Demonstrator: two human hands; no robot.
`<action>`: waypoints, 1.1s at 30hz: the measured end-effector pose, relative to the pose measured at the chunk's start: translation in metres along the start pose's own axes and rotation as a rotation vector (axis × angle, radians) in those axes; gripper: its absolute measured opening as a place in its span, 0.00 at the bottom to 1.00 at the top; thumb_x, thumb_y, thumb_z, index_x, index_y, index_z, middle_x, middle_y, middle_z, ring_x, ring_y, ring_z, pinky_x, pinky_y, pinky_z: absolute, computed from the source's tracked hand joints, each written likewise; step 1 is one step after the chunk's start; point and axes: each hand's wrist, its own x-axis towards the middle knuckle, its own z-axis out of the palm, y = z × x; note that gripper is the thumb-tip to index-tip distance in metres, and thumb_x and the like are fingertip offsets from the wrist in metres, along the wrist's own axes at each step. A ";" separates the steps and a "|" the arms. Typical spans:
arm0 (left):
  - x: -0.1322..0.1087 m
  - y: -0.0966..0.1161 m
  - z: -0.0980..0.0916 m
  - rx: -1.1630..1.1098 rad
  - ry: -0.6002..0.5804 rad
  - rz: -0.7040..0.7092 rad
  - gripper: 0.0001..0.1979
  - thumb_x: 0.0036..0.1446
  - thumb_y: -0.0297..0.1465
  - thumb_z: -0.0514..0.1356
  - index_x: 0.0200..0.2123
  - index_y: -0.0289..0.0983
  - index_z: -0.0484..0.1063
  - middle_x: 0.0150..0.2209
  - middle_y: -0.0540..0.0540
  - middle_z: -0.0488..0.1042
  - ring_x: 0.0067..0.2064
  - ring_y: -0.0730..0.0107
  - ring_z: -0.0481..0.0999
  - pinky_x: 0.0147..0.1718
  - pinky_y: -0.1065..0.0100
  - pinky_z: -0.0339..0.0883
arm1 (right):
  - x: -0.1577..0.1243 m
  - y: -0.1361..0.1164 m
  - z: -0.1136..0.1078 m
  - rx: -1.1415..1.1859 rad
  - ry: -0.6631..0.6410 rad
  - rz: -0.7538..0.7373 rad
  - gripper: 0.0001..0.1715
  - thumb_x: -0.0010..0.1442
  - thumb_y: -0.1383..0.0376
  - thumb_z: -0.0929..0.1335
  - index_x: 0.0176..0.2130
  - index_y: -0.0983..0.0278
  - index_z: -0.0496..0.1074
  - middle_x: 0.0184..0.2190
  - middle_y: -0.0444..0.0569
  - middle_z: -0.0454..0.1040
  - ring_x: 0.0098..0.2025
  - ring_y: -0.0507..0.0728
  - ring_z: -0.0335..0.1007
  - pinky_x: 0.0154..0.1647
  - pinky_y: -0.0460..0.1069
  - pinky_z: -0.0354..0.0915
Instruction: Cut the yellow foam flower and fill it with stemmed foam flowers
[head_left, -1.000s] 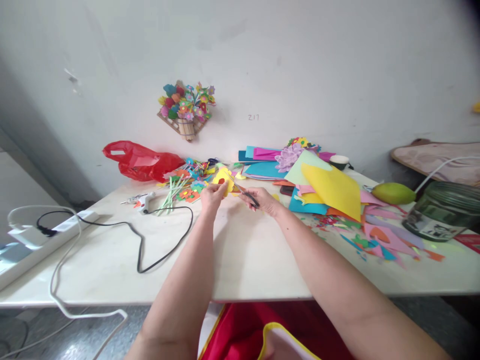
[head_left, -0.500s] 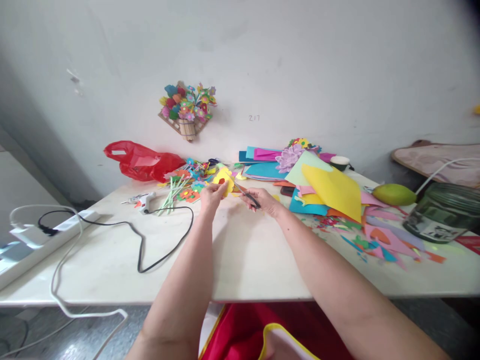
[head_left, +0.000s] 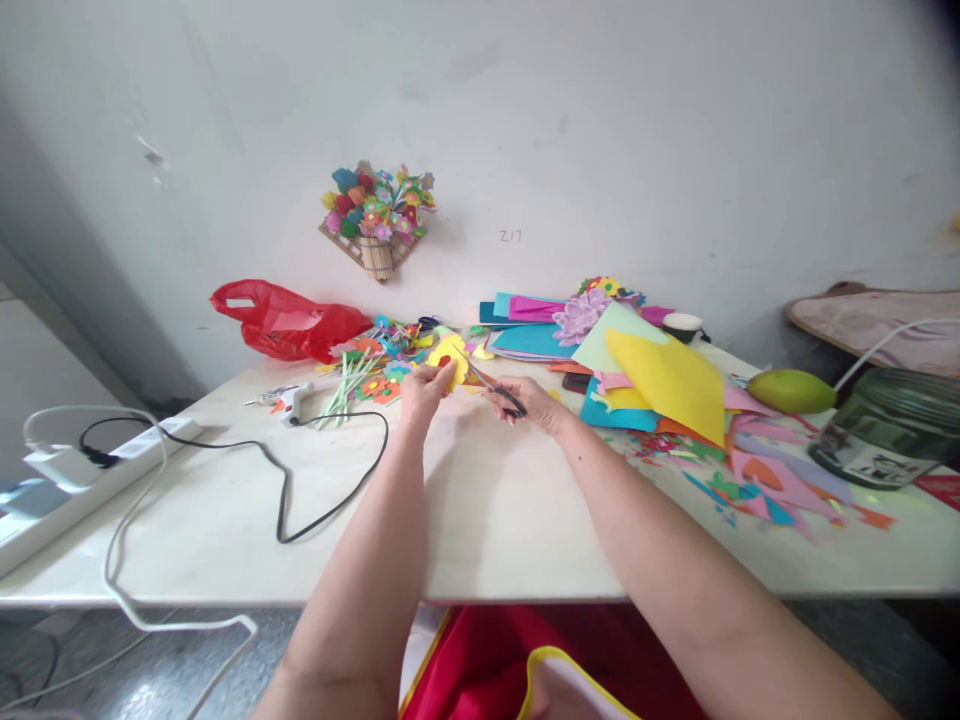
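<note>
Pinched in my left hand [head_left: 425, 390] is a yellow flower cutout [head_left: 452, 352] with a red centre, held up over the table. My right hand [head_left: 521, 402] is closed round the dark handles of a pair of scissors [head_left: 511, 401]. The blades point left and meet the flower's right edge; whether they are parted there is too small to tell. Just left of the flower lie orange flower cutouts [head_left: 377, 389] and a bundle of pale green sticks [head_left: 349, 385].
A glue gun [head_left: 297, 402] with a looping black cord lies at left, near a power strip [head_left: 150, 450]. A red plastic bag [head_left: 289, 325] sits behind. Coloured sheets [head_left: 667, 380], scraps [head_left: 772, 480], a green mango [head_left: 792, 390] and a glass jar [head_left: 885, 430] occupy the right.
The scissors' handles have shifted slightly in my right hand. My left hand keeps its pinch on the yellow flower, and the whole view has moved a little.
</note>
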 end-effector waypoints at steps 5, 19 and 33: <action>0.004 -0.005 -0.002 0.179 -0.006 0.106 0.23 0.47 0.50 0.58 0.17 0.36 0.72 0.22 0.47 0.71 0.28 0.71 0.71 0.28 0.72 0.64 | -0.002 -0.005 0.001 -0.021 0.018 0.022 0.20 0.49 0.54 0.71 0.33 0.68 0.70 0.16 0.40 0.66 0.16 0.45 0.59 0.15 0.41 0.56; 0.001 0.001 -0.006 0.278 0.043 0.181 0.21 0.50 0.47 0.57 0.18 0.37 0.73 0.24 0.48 0.70 0.28 0.72 0.69 0.28 0.71 0.59 | -0.003 -0.007 0.000 -0.020 0.029 0.023 0.19 0.47 0.56 0.72 0.33 0.69 0.72 0.17 0.40 0.67 0.17 0.46 0.60 0.15 0.41 0.56; 0.002 0.000 -0.009 0.289 0.139 0.164 0.20 0.50 0.47 0.57 0.18 0.38 0.73 0.24 0.49 0.68 0.29 0.72 0.68 0.29 0.72 0.59 | -0.004 -0.005 -0.002 -0.050 0.003 0.035 0.21 0.47 0.55 0.73 0.33 0.69 0.73 0.16 0.40 0.66 0.16 0.46 0.59 0.13 0.42 0.58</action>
